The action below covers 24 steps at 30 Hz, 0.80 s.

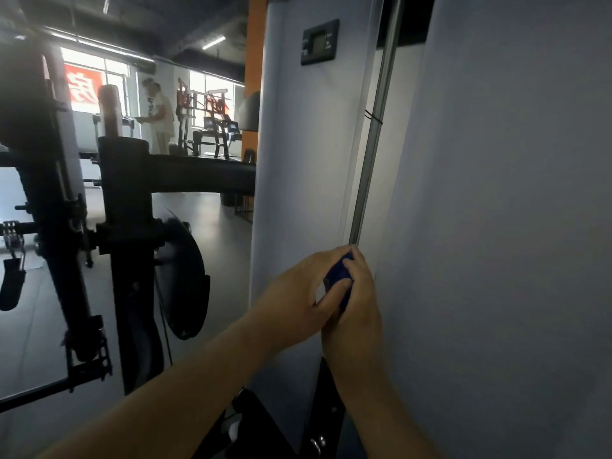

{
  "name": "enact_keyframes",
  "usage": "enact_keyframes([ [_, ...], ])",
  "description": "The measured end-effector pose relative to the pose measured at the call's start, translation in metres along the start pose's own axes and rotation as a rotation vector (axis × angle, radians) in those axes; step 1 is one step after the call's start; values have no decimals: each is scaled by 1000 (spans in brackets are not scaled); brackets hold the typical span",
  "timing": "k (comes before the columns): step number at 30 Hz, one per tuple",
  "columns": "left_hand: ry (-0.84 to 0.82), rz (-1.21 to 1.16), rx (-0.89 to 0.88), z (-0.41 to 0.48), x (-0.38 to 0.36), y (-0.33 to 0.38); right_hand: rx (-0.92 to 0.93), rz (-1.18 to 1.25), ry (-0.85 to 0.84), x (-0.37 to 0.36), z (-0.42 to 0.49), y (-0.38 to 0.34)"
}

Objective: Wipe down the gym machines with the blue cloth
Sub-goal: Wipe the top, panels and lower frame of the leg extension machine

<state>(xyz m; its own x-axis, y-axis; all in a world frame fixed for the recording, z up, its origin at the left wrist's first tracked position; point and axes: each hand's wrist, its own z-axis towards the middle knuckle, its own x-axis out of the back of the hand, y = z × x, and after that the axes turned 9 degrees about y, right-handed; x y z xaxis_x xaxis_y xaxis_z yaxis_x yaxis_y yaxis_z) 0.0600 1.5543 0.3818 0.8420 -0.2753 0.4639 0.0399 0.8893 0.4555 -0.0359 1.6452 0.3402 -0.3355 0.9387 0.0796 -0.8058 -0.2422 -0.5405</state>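
A bunched blue cloth [338, 276] is squeezed between both my hands at the foot of a steel guide rod [374, 127]. The rod runs up the gap between two pale grey shroud panels [298, 160] of a weight machine. My left hand [298, 293] wraps the cloth from the left, thumb over it. From the right, my right hand [356, 303] closes on the same cloth, fingers against the rod. Most of the cloth is hidden inside the hands.
A small black display [320, 42] sits high on the left panel. A black machine frame with a round cam plate [185, 276] and a hanging handle [11, 286] stands to the left. A person [160, 117] stands far off by the windows among other machines.
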Motion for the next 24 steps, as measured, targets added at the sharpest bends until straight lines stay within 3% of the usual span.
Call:
enact_keyframes([
  [5, 95, -165, -37, 21, -11, 9, -1, 2, -52, 18, 26, -19],
  [9, 144, -141, -29, 32, -16, 0, 139, -350, -207, 21, 27, -15],
  [13, 98, -153, 4, 47, -13, -7, 364, -587, -119, 34, 20, -16],
  [17, 39, -159, -47, 64, -21, 12, 423, -638, -71, 64, 15, 3],
  [24, 40, -236, 15, 80, -29, 36, 552, -782, -110, 89, 2, 14],
])
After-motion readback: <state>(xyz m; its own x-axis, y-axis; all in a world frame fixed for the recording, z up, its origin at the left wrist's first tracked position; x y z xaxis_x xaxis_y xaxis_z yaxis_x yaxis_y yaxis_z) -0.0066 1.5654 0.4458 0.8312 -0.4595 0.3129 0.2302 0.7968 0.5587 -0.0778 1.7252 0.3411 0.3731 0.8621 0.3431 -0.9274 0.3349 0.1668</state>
